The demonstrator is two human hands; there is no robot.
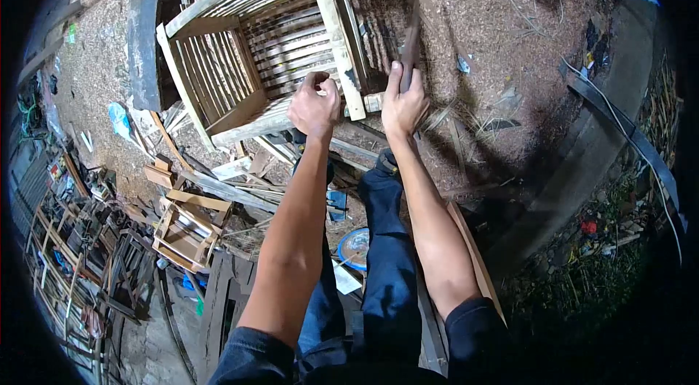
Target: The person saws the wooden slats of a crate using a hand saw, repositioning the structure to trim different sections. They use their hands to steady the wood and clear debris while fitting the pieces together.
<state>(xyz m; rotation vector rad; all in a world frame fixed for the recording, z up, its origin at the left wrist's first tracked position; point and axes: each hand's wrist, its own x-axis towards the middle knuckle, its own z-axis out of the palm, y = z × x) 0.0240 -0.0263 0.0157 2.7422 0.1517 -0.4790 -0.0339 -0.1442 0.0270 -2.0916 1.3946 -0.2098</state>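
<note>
Head view, looking down on a person working over a slatted wooden chair (255,57) that is lying tipped on a sawdust-covered ground (495,28).

The left hand (314,105) is pressing against the chair's pale upright rail (336,28) near its lower end, with the fingers curled tightly inward; whether they are pinching a small fastener or merely steadying the wood cannot be told. The right hand (404,102) is gripping the handle of a long dark tool (411,39), fingers wrapped fully round it, the shaft pointing up and away from the body just beside the same rail. Its head is blurred, so it may be a hammer or a chisel.

Judged from this arrangement, the step in hand is work on the joint at the rail's lower end, with one hand locating and the other poised to strike or drive. The next move would call for the left hand holding the spot steady and clear of the tool's path while the right brings the tool down squarely onto it.

Offcuts and a small wooden frame (186,228) are lying to the left, and the person's dark trouser legs (386,254) are showing below.
</note>
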